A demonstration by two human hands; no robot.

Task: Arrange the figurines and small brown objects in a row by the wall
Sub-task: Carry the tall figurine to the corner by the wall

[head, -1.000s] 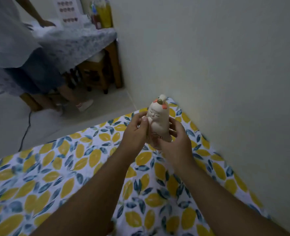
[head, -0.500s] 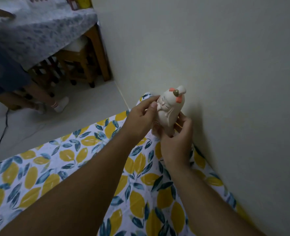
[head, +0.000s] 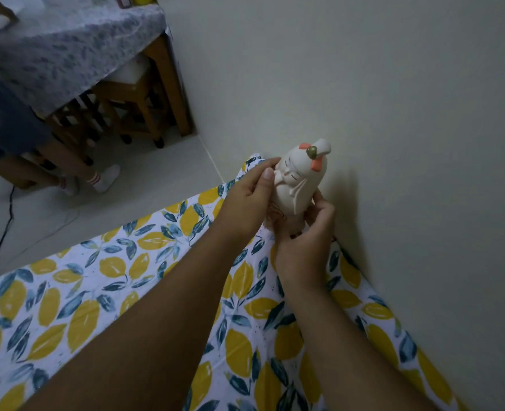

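A cream figurine with orange patches and a small brown knob on its head is held in both hands, tilted toward the wall. My left hand grips its left side with the thumb on the face. My right hand cups its base from below. It hovers just above the far corner of the lemon-print cloth, close to the pale wall. No small brown objects or other figurines are in view.
A wooden table under a grey patterned cloth stands at the back left, with a wooden stool beneath it. A person's legs and white socks are at the left. A dark cable runs over the floor.
Both hands have carried the figurine to the right, closer to the wall, and it now leans toward the wall. My view has dipped and shifted right.
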